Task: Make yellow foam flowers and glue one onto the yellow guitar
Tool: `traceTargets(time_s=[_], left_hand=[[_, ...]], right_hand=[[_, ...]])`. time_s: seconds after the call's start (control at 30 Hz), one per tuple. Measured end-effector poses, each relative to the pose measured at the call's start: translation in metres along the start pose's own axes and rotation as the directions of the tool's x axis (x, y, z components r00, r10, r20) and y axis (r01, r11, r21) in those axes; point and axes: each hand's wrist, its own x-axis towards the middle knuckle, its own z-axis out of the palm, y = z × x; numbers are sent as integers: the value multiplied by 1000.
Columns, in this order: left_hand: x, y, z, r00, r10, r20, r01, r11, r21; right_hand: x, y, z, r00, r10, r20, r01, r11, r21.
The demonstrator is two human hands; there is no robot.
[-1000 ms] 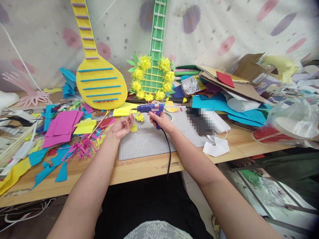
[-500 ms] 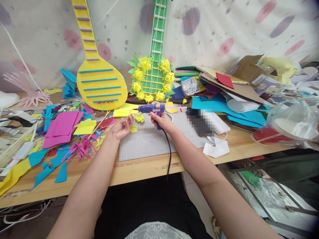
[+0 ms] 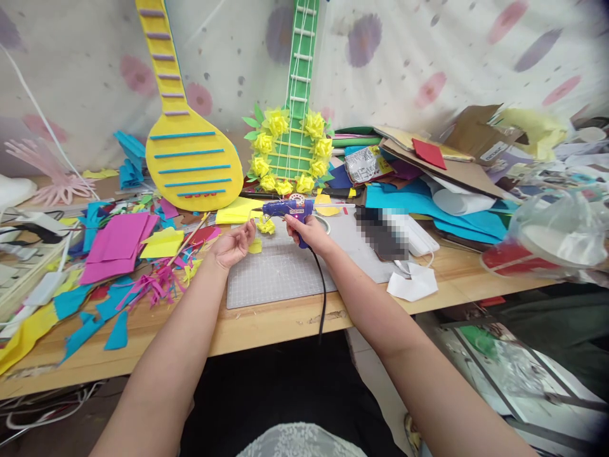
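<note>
My right hand (image 3: 308, 230) grips a purple hot glue gun (image 3: 288, 208) by its handle, with its nozzle pointing left. A clear glue stick (image 3: 335, 205) sticks out of its back, and a black cord (image 3: 324, 292) hangs over the table edge. My left hand (image 3: 234, 244) is held palm up with curled fingers near the nozzle; whatever its fingertips pinch is too small to make out. Behind the nozzle, a yellow paper flower (image 3: 265, 225) sits on the grey cutting mat (image 3: 276, 273), and a yellow paper piece (image 3: 255, 246) lies by my left fingers.
At the back stand a yellow paper-covered instrument (image 3: 195, 158) and a green one (image 3: 290, 152) ringed with yellow flowers. Magenta sheets (image 3: 118, 247) and scraps cover the left side. A blurred-out phone (image 3: 383, 235), a white mask (image 3: 413, 282) and a bagged bucket (image 3: 523, 254) are at right.
Almost nothing differs. The glue gun and my right hand have shifted very slightly left; my left hand stays by the nozzle.
</note>
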Motion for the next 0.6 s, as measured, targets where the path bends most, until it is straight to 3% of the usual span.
traceTargets(time_s=[0.23, 0.33, 0.4, 0.5, 0.6], left_hand=[[-1, -1, 2, 1000, 23, -15, -23, 999, 29], [-3, -1, 3, 1000, 25, 15, -25, 1000, 2], [-4, 0, 4, 997, 53, 47, -52, 998, -24], [-5, 2, 7, 989, 127, 74, -123, 991, -51], [-4, 3, 9, 977, 208, 52, -205, 978, -46]], right_hand=[[0, 1, -2, 1000, -14, -15, 13, 997, -75], [2, -3, -18, 992, 3, -127, -26, 983, -181], [3, -6, -39, 958, -24, -287, -41, 975, -219], [1, -4, -78, 852, -61, -520, -104, 954, -281], [-4, 6, -107, 792, -39, -610, -258, 883, -392]])
